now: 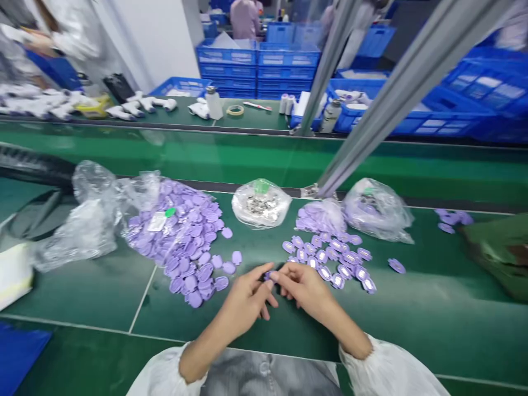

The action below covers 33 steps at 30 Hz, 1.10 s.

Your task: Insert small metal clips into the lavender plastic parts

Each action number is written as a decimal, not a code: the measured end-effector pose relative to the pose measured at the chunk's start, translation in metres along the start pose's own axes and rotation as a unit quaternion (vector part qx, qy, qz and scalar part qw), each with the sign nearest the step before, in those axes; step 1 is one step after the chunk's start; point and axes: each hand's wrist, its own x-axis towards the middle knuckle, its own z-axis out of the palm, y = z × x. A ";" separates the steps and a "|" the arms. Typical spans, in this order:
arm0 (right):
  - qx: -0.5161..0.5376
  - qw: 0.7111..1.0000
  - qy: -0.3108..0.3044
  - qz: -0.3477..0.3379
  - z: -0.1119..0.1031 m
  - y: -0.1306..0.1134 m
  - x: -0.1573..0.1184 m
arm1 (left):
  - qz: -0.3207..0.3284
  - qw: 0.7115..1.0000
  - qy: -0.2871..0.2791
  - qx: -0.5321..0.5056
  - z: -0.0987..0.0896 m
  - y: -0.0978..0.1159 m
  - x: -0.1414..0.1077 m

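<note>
Over the green worktop point(433, 319), between purple heap point(181, 220) and scattered purple pieces point(344, 271), with small purple part point(268, 275) pinched in left hand point(244, 300) and right hand point(309, 289), grip lightly and steadily

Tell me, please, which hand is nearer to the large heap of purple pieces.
The left. The left hand is just right of the heap, towards its near end; the right hand is farther right, past the left one.

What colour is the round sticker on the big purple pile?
The sticker is green, seen in the head view.
</note>
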 end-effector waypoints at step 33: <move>-0.528 0.717 0.283 -0.356 -0.088 0.079 -0.015 | 0.181 0.737 0.336 0.557 -0.113 0.019 -0.001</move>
